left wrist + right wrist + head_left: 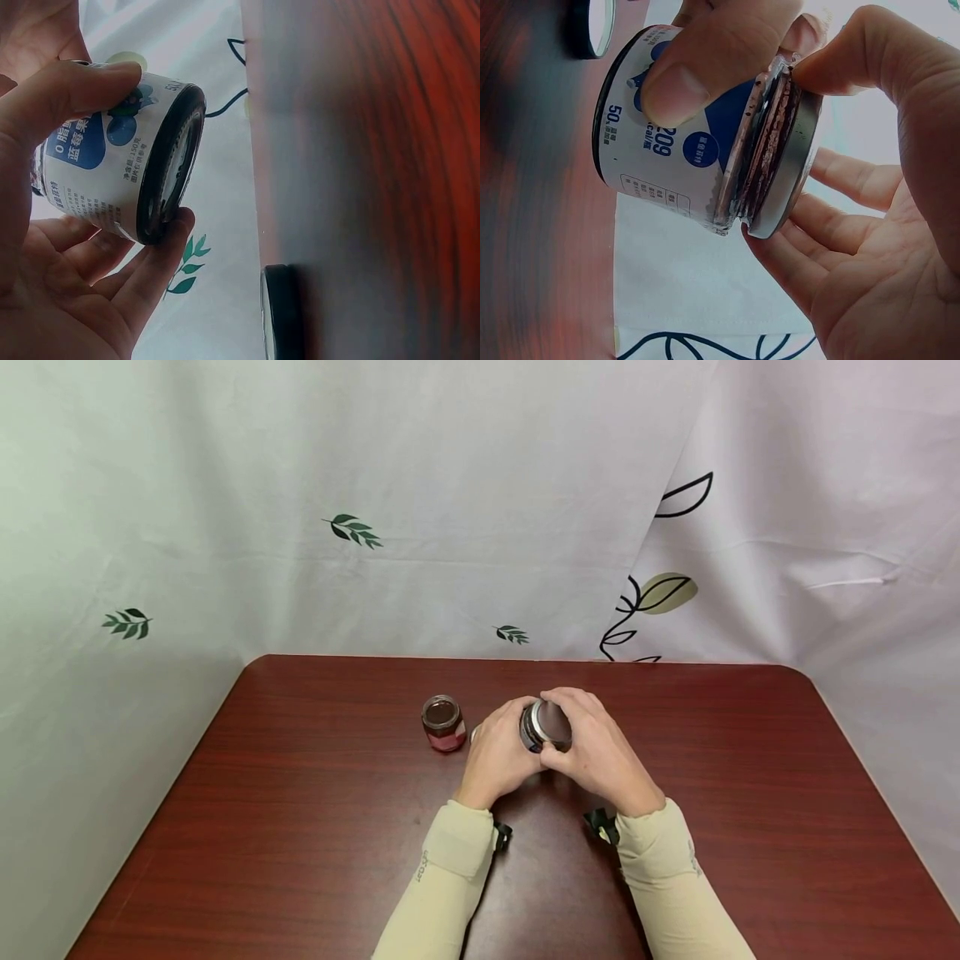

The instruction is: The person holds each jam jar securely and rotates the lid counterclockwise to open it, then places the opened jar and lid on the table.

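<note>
A glass jar of dark jam [112, 150], with a white and blue label picturing blueberries, is held tilted above the table between both hands. My left hand [498, 753] grips its body, thumb over the label and fingers around the far side. The fingers and thumb of my right hand [602, 750] grip the rim of its silver lid [789, 169]. Dark jam shows through the glass neck just below the lid, in the right wrist view. In the head view, the hands hide much of the jar's body.
A second jar [442, 724], dark inside with a reddish label, stands on the brown table [300, 827] left of the hands. A black-edged lid with a pale inside [600, 26] lies beside it, mostly behind my left hand in the head view. Pale patterned cloth [450, 527] hangs behind the table.
</note>
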Motion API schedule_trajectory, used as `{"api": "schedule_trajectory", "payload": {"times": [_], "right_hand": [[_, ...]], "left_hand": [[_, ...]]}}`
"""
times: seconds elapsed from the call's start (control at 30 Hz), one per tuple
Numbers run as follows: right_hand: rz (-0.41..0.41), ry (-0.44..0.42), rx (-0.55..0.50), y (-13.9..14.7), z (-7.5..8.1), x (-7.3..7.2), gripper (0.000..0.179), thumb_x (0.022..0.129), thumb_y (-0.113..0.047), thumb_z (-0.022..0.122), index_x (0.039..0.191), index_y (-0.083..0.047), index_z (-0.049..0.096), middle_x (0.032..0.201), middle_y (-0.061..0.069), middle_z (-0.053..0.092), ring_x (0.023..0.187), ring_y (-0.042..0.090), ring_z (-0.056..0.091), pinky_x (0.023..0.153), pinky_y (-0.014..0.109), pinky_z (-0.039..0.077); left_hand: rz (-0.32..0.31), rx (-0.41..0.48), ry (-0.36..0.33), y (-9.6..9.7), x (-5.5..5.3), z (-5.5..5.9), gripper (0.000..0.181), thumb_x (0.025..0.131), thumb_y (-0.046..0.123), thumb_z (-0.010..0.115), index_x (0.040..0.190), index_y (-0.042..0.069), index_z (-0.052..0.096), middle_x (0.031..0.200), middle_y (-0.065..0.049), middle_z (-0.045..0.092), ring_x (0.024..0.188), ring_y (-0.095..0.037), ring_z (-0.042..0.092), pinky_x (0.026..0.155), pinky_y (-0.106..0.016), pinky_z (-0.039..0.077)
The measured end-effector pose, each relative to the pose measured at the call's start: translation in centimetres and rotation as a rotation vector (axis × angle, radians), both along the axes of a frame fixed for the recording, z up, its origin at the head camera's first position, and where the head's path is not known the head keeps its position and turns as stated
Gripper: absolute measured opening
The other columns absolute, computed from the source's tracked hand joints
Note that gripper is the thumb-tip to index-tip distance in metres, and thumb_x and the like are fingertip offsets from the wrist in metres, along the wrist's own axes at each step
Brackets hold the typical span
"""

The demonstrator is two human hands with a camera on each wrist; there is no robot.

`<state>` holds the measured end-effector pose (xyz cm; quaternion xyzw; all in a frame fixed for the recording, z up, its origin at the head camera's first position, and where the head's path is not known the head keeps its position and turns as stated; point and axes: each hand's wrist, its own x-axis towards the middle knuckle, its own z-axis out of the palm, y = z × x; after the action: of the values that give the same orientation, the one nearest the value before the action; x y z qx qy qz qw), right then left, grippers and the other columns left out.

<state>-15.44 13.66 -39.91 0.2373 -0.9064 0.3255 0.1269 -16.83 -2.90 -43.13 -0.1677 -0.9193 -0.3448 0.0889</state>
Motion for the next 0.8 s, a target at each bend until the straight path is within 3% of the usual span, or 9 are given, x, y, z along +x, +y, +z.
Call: {"api": "schedule_trajectory", "payload": {"times": [0.8], "right_hand": [[-0.007,-0.015,-0.009,0.03,0.06,-0.04,0.063,0.070,-0.007,0.074,0.130,0.002,0.059,0.130,0.015,0.057,0.121,0.031,0.051,0.101,0.045,0.044]], "left_hand": [[0.007,0.014,0.002,0.08,0.03,-0.06,0.066,0.072,0.033,0.087,0.129,0.012,0.062,0.120,-0.003,0.067,0.109,-0.020,0.065,0.087,-0.045,0.053]]}}
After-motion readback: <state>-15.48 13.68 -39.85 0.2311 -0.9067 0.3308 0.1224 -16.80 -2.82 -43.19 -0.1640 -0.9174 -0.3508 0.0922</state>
